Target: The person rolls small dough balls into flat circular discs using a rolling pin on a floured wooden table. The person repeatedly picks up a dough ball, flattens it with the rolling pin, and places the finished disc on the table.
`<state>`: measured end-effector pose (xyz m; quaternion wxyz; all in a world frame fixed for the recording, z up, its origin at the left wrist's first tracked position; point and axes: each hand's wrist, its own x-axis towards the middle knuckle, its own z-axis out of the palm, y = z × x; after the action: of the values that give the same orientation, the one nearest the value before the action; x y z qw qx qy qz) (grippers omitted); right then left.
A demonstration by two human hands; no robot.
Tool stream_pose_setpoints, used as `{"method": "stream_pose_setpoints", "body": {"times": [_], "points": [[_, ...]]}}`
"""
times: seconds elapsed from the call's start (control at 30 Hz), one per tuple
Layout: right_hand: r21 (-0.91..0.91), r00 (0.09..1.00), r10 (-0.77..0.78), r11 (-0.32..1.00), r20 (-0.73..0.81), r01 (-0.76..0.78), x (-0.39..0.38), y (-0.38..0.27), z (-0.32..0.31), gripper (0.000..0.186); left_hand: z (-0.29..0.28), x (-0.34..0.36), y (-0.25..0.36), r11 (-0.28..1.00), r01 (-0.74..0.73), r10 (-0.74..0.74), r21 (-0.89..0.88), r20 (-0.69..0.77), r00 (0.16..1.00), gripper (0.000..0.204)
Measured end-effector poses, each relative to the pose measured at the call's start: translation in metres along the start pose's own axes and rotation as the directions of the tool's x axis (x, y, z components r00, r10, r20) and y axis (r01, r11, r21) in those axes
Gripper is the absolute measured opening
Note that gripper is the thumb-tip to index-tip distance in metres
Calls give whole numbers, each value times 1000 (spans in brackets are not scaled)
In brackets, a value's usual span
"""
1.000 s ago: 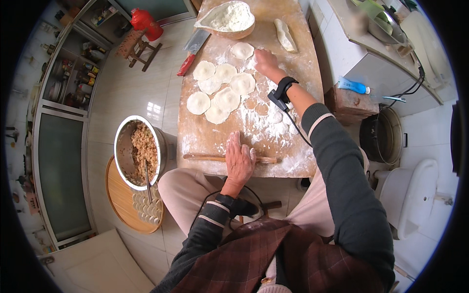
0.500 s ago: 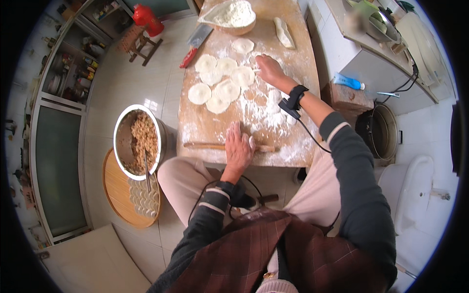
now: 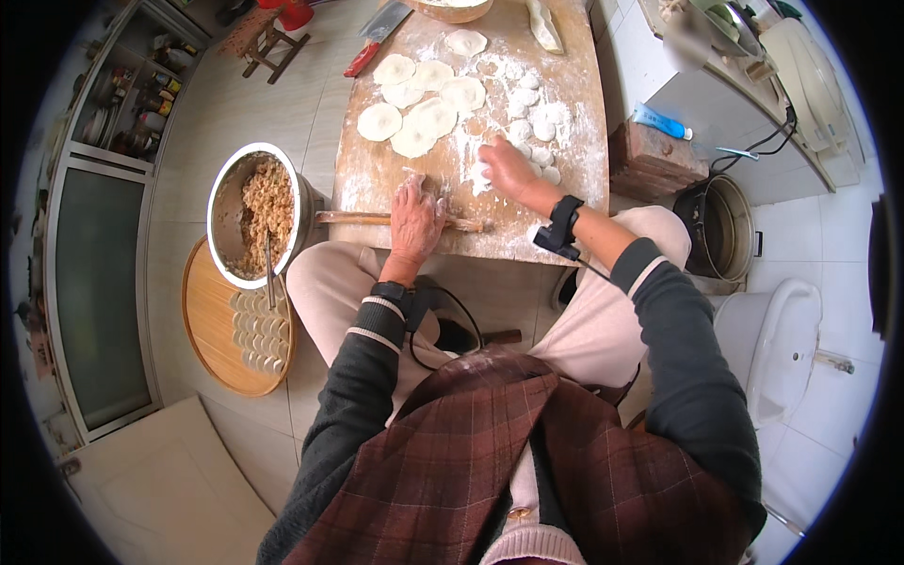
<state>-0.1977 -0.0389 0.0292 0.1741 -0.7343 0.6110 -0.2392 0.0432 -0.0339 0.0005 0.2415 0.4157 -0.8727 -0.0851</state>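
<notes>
The rolling pin [image 3: 353, 217] is partly covered by the left hand [image 3: 414, 221], fingers outstretched; were pressure eased, it could be lost over the table edge [image 3: 527, 250] just behind. A dough piece [image 3: 480, 176] is pinched in the right hand [image 3: 511, 173] and could be creased by too tight a hold.

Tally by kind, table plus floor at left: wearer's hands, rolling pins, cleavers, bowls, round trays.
Hands: 2 (left hand, right hand)
Rolling pin: 1
Cleaver: 1
Bowls: 2 (tan bowl, metal bowl)
Round tray: 1
Total: 7
</notes>
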Motion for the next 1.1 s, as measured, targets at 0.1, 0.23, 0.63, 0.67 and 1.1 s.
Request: {"method": "stream_pose_setpoints", "body": {"times": [0.1,0.23,0.63,0.67,1.1], "points": [[127,1000,-25,992,-11,26,-16,-24,22,17,4,8,3,999,42,-42,1,-10,999,31],[88,999,17,996,-31,-15,-27,-46,36,15,12,29,11,988,119,-116,99,-41,992,54],[184,998,-6,983,67,-7,-10,-26,31,9,21,33,8,986,138,-139,96,3,990,67],[144,998,-2,990,58,-6,-11,-27,32,11,21,35,10,986,138,-135,93,-36,990,66],[50,999,-42,998,0,42,-7,-31,31,14,13,46,16,993,117,-118,-14,-78,990,67]]}}
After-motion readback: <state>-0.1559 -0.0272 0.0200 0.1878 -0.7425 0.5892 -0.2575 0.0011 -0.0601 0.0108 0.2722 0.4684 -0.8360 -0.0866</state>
